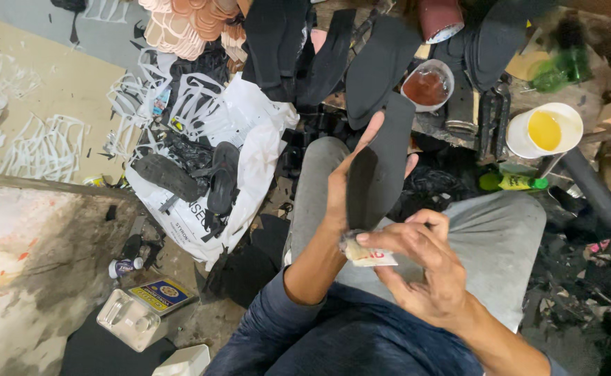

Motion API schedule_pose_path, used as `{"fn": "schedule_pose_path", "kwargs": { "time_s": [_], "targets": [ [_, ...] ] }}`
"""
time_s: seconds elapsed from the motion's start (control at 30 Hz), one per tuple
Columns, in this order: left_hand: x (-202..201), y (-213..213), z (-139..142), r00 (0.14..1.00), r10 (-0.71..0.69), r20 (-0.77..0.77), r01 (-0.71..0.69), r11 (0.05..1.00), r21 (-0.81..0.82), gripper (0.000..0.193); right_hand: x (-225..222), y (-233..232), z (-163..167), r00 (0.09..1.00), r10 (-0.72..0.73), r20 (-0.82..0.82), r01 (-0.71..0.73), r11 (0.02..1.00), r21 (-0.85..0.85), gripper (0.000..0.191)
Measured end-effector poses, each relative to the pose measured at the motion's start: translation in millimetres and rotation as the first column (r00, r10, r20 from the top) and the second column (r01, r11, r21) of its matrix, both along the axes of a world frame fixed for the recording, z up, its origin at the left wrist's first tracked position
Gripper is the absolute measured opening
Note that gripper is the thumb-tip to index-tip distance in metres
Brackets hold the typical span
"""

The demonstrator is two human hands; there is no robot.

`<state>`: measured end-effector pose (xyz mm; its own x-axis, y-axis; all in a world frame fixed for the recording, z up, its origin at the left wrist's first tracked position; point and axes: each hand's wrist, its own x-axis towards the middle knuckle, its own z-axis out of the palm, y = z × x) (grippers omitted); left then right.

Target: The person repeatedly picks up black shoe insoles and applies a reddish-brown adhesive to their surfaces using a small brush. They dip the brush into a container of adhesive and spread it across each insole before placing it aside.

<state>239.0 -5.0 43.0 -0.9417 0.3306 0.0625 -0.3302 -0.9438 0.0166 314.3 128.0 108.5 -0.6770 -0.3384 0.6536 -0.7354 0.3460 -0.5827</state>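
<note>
Scraps crowded the floor [55,230]; left hand [350,177] gripped a flat black sole [382,163], right hand [424,268] pinched a worn pad [364,252] against its lower edge.

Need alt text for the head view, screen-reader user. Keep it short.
Seen from above, a seated person's left hand holds a black shoe sole upright over grey-trousered knees while the right hand presses a small worn pad against its lower end. Around them: more black soles, a tub of yellow liquid, a white plastic bag.

Matt black rubber sole [378,163] (worn paper scrap [368,254])
</note>
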Motion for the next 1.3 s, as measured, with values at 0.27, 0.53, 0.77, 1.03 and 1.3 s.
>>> {"fn": "schedule_pose_path", "kwargs": {
  "time_s": [0.27, 0.53, 0.77, 1.03, 1.3],
  "targets": [
    [-4.9, -4.0, 0.6, 0.999, 0.043, -0.002, -0.043, 0.999, 0.006, 0.058, 7.0, -5.0, 1.1, 0.992, -0.118, 0.032, 0.116, 0.992, 0.054, 0.096],
    [-4.6, -12.1, 1.7, 0.999, 0.035, 0.002, -0.035, 0.999, 0.037, 0.061, 7.4, -2.1, -7.5, 0.976, -0.21, 0.061, 0.207, 0.977, 0.047, 0.095],
    [-6.7, -15.9, -15.5, 0.997, 0.07, 0.042, -0.069, 0.998, -0.014, 0.05, 14.0, -4.5, -7.0, 0.923, -0.152, 0.354, 0.221, 0.961, -0.163, 0.094],
    [23.1, -34.8, -11.9, 0.968, -0.248, 0.033, 0.24, 0.958, 0.159, 0.038, -40.7, 46.9, -24.6, 0.813, 0.142, 0.564, 0.42, 0.528, -0.738, 0.088],
    [28.0, -25.6, 8.5, 0.945, -0.268, 0.188, 0.247, 0.961, 0.125, 0.063, -43.2, 67.3, -76.4, 0.65, 0.578, 0.494, 0.395, 0.299, -0.869, 0.074]
  ]
}}
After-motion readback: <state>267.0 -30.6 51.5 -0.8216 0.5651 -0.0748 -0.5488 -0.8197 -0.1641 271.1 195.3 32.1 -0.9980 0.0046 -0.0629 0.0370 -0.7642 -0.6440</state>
